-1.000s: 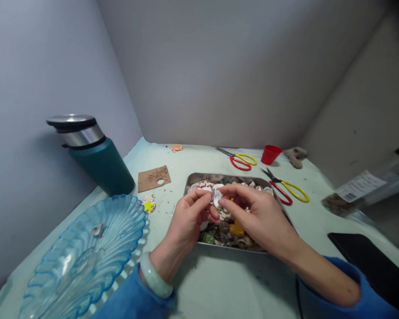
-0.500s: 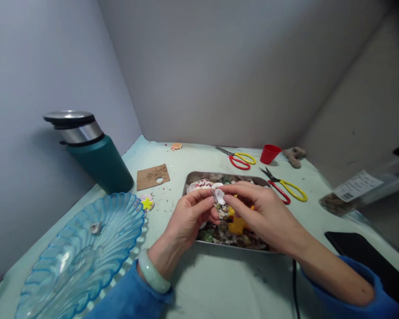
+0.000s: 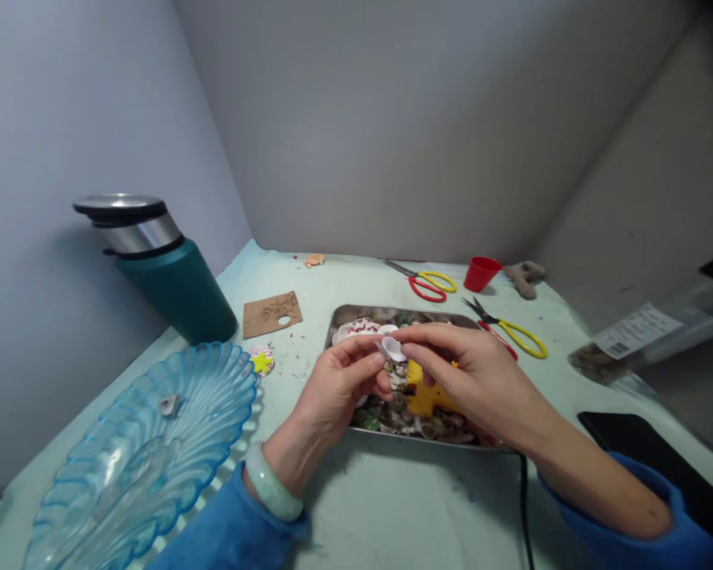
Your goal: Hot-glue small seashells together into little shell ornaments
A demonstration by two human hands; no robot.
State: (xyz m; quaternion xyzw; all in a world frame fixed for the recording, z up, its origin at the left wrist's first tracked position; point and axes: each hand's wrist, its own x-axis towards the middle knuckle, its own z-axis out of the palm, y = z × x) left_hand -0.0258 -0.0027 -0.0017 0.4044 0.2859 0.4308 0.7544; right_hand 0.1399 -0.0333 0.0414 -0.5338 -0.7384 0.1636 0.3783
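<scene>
Between my two hands is a small white seashell (image 3: 394, 349), its hollow side showing, above a metal tray (image 3: 433, 443). My right hand (image 3: 472, 372) pinches the shell by its right edge with thumb and finger. My left hand (image 3: 348, 376) is closed in a pinch at its left side, where a thin whitish edge shows at the fingertips; whether that is a second shell I cannot tell. Shells and green stones fill the tray. Among them, partly under my right hand, lies a yellow plastic tool (image 3: 421, 392) that looks like a glue gun.
A blue scalloped dish (image 3: 214, 467) with a small shell stands at left, near a teal bottle (image 3: 181, 289). Behind lie a cardboard piece (image 3: 264, 317), two scissors (image 3: 431, 285) (image 3: 502, 322) and a red cup (image 3: 481, 274). A black cord (image 3: 524, 507) runs down the front.
The white shell has tilted slightly between my fingertips. Both hands stay in nearly the same place over the tray, and the view has shifted a little.
</scene>
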